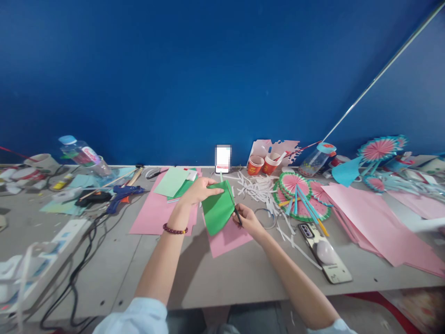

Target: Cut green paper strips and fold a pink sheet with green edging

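My left hand (200,191) pinches the top of a green paper sheet (218,209) and holds it up above the grey table (208,273). My right hand (248,220) grips scissors (233,204) whose blades run along the green sheet's right edge. A pink sheet (229,239) lies flat just under both hands. A beaded bracelet sits on my left wrist.
More pink and green sheets (163,204) lie left, a pink stack (378,227) right. Paper fans (299,197), white paper strips (253,185), red cups (262,164), a phone (325,253), a blue glue gun (123,192), cables (79,260) and bottles surround them.
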